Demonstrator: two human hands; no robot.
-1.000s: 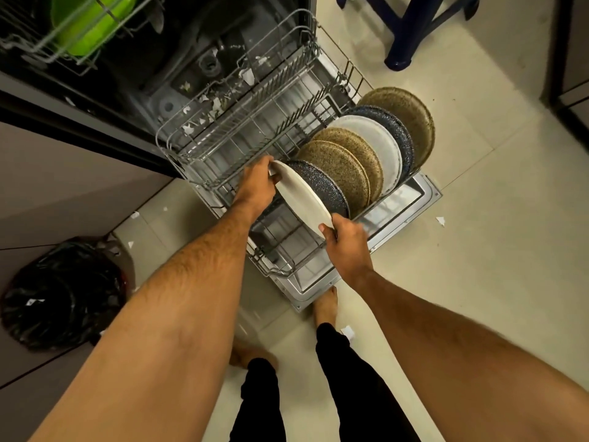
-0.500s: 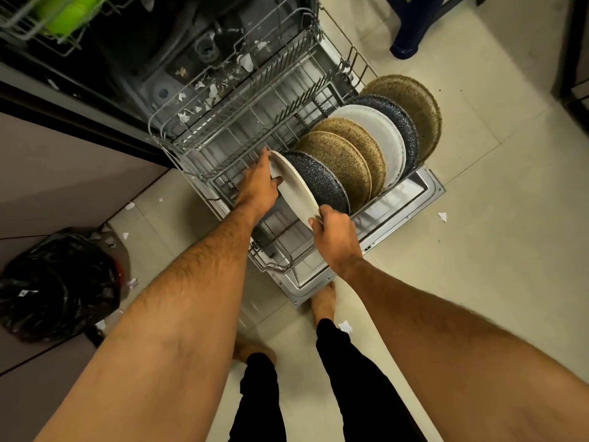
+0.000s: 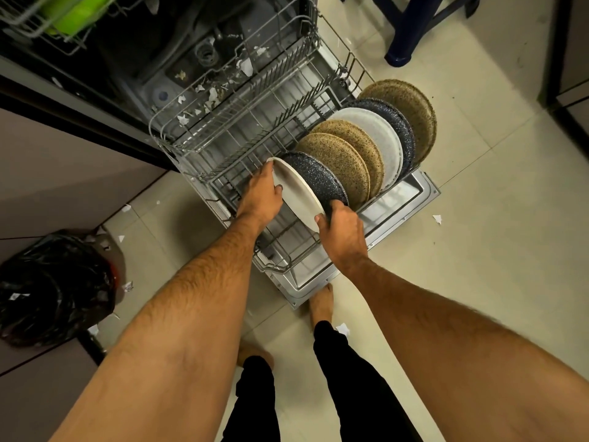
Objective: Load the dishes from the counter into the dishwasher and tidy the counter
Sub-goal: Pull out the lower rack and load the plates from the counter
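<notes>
A: Where is the plate?

B: The white plate point(image 3: 298, 194) stands on edge at the centre of the frame, in the pulled-out lower rack point(image 3: 223, 145), at the near end of a row of plates. The left hand point(image 3: 261, 196) grips its upper-left rim, thumb over the face. The right hand point(image 3: 342, 231) curls round its lower-right rim.

A: What sits against it?

B: Just behind it is a dark speckled plate point(image 3: 318, 177), touching or nearly so; I cannot tell which. Beyond that, running toward the upper right, stand two tan speckled plates point(image 3: 338, 161), a pale plate point(image 3: 379, 135), another dark one point(image 3: 400, 122) and a last tan one point(image 3: 411, 106).

A: And around the rack?

B: Torn white scraps point(image 3: 216, 94) lie on the dishwasher floor at upper centre. A green dish point(image 3: 73, 11) sits in the upper basket, top left. A black bin bag point(image 3: 54, 291) fills the lower left, with paper bits on the tiles near it. Blue stool legs point(image 3: 411, 30) stand at the top right. The open door point(image 3: 411, 199) lies under the rack, with a bare foot point(image 3: 320, 303) at its near corner.
</notes>
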